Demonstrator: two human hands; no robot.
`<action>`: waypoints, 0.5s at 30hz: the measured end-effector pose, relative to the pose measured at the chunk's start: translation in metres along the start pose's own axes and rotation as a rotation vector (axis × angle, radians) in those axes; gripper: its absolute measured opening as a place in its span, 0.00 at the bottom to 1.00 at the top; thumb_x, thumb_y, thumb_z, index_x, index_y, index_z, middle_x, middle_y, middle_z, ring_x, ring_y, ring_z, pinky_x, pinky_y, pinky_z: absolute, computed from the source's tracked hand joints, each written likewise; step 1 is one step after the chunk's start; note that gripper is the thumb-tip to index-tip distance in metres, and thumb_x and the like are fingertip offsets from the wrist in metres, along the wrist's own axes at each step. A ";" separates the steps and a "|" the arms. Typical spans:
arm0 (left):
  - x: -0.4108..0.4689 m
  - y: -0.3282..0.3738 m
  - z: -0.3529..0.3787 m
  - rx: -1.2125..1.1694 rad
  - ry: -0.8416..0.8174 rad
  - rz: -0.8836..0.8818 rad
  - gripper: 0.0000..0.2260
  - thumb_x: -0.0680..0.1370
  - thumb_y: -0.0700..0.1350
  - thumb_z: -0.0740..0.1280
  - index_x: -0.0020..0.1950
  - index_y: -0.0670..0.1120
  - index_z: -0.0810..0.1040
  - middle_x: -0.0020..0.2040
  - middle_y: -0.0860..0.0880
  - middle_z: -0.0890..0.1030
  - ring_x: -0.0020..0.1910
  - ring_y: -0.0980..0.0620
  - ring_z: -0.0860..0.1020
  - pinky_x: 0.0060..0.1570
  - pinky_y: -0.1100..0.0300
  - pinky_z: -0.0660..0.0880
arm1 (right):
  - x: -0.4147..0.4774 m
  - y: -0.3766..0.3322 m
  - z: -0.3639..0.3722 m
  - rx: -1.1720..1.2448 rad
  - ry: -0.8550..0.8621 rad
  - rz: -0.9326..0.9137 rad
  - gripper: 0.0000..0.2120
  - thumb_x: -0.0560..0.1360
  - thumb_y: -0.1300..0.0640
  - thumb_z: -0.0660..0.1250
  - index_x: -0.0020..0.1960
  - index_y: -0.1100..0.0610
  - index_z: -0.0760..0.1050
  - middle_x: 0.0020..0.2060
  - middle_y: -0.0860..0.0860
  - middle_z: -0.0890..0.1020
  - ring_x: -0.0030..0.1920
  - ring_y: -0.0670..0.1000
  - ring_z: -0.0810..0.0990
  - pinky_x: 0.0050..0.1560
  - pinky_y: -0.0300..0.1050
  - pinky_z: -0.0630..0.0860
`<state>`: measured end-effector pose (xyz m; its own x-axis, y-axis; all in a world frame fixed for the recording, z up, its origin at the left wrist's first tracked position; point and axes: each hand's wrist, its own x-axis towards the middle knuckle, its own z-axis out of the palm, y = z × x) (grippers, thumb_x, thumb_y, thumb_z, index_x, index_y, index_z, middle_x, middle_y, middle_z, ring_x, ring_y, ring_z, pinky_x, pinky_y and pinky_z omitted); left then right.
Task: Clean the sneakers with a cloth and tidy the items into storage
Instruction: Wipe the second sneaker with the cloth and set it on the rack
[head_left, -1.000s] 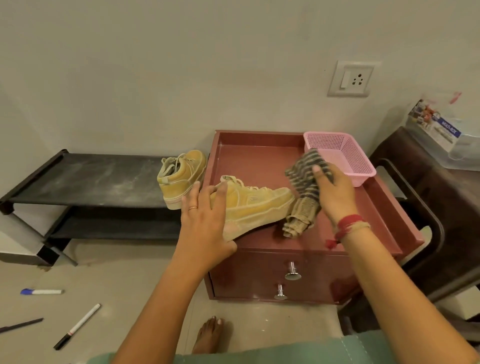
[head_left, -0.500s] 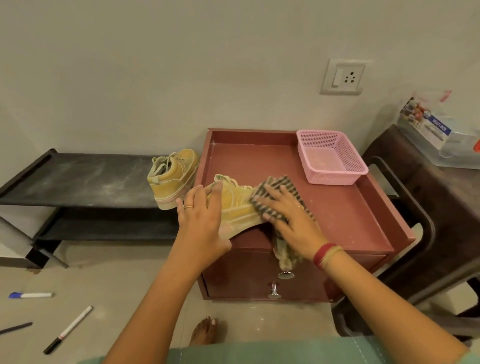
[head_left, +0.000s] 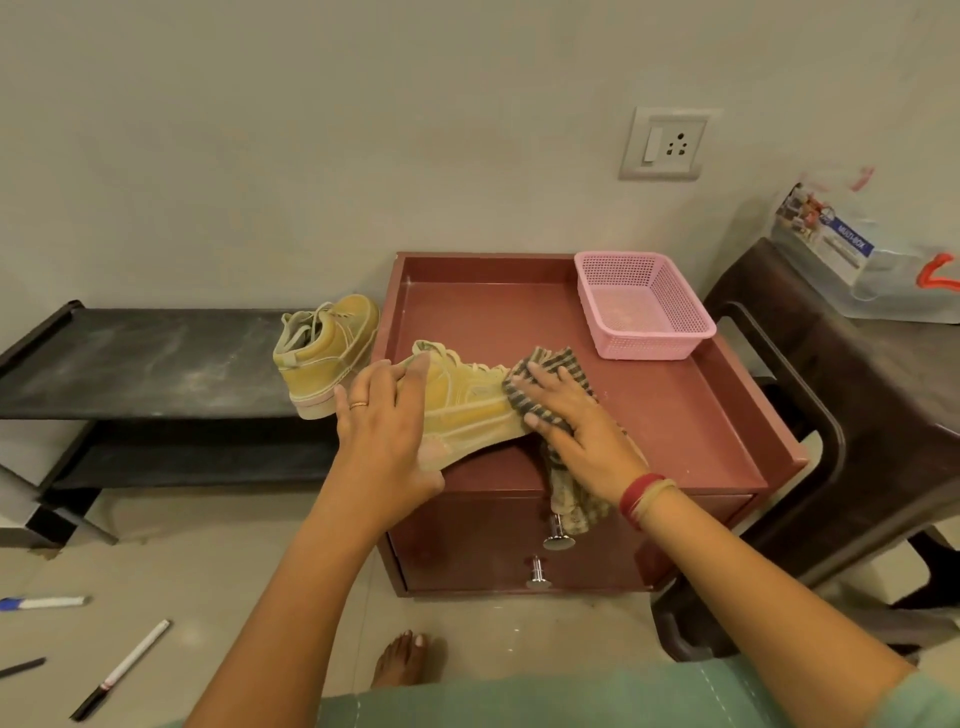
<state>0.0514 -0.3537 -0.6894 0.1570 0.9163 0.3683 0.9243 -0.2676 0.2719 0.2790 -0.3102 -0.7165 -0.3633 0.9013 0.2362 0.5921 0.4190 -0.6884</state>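
We see the left hand (head_left: 387, 415) curled round the heel of a yellow sneaker (head_left: 467, 402) on the red cabinet (head_left: 675, 415). Just right, the right hand (head_left: 576, 423) presses a striped cloth (head_left: 563, 364) onto its toe with flat fingers. Beyond the left hand stands the second sneaker (head_left: 327, 348); far right, a label (head_left: 831, 239) reads "MULTI-BOX".

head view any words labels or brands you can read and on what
"MULTI-BOX": on the paper label of the clear plastic box.
Rest of that label: too small to read.
Floor markers: print too blurred.
Sneakers: no readable brand.
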 end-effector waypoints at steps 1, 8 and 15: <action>0.000 0.000 0.000 0.002 -0.005 0.004 0.48 0.54 0.40 0.75 0.72 0.46 0.57 0.59 0.43 0.67 0.63 0.40 0.62 0.61 0.31 0.64 | -0.003 -0.002 0.002 -0.034 -0.049 -0.062 0.20 0.79 0.49 0.59 0.66 0.31 0.59 0.72 0.36 0.57 0.76 0.47 0.48 0.75 0.46 0.50; 0.004 0.003 -0.018 0.069 -0.073 0.061 0.47 0.57 0.40 0.77 0.72 0.48 0.59 0.61 0.46 0.66 0.67 0.43 0.60 0.64 0.31 0.62 | 0.009 0.018 -0.015 0.279 0.092 0.268 0.13 0.79 0.56 0.61 0.63 0.54 0.74 0.59 0.51 0.79 0.60 0.49 0.74 0.64 0.44 0.71; 0.005 0.023 -0.005 0.343 0.002 -0.059 0.49 0.51 0.42 0.80 0.70 0.45 0.66 0.64 0.40 0.71 0.71 0.35 0.62 0.63 0.27 0.51 | 0.000 -0.002 -0.003 0.448 0.124 0.257 0.15 0.79 0.54 0.60 0.65 0.51 0.71 0.63 0.48 0.75 0.65 0.47 0.71 0.67 0.44 0.66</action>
<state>0.0717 -0.3569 -0.6766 0.0995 0.9265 0.3628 0.9949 -0.0982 -0.0220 0.2801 -0.3111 -0.7129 -0.1428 0.9864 0.0815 0.2759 0.1188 -0.9538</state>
